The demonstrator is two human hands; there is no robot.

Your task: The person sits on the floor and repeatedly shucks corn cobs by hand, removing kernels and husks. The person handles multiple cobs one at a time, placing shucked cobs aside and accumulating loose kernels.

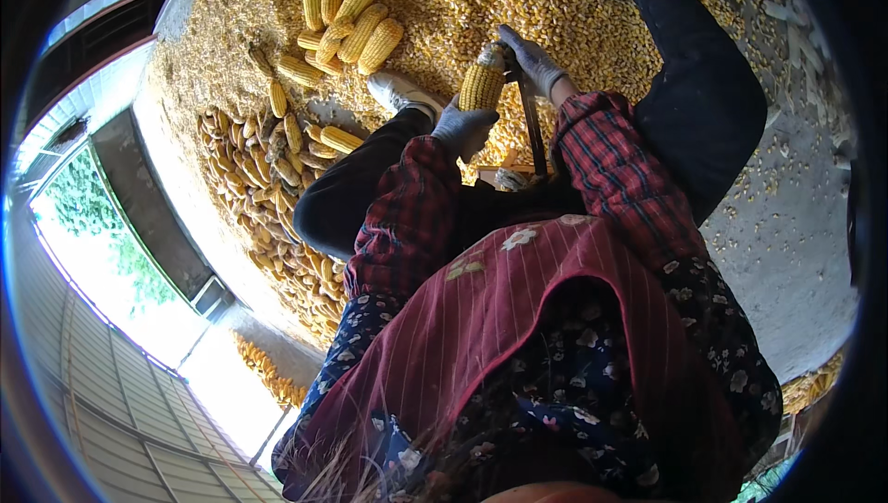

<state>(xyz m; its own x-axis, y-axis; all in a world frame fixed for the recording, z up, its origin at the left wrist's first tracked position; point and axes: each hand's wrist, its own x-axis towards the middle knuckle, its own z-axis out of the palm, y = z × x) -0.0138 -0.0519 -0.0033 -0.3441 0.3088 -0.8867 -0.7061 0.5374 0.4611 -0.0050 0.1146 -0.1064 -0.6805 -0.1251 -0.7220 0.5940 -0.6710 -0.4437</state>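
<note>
My gloved left hand (pixel 466 125) is closed around the lower end of a corn cob (pixel 481 86) with yellow kernels on it. The cob's upper end looks pale and touches a dark upright bar (pixel 531 121) that rises between my legs. At the top of that bar is my gloved right hand (pixel 534 62), its fingers around the bar's head beside the cob; whether it also grips the cob is hard to tell. Loose yellow corn kernels (pixel 444 10) lie beneath and around both hands. Several unshelled corn cobs (pixel 361 31) lie on the kernels at the upper left.
A large heap of corn cobs (pixel 257 177) spreads beyond my left knee. My shoes (pixel 402 92) stand among the kernels. Pale bare cobs (pixel 798 38) lie at the upper right, near a concrete floor (pixel 784 260) with scattered kernels. A low wall (pixel 149 204) runs along the left.
</note>
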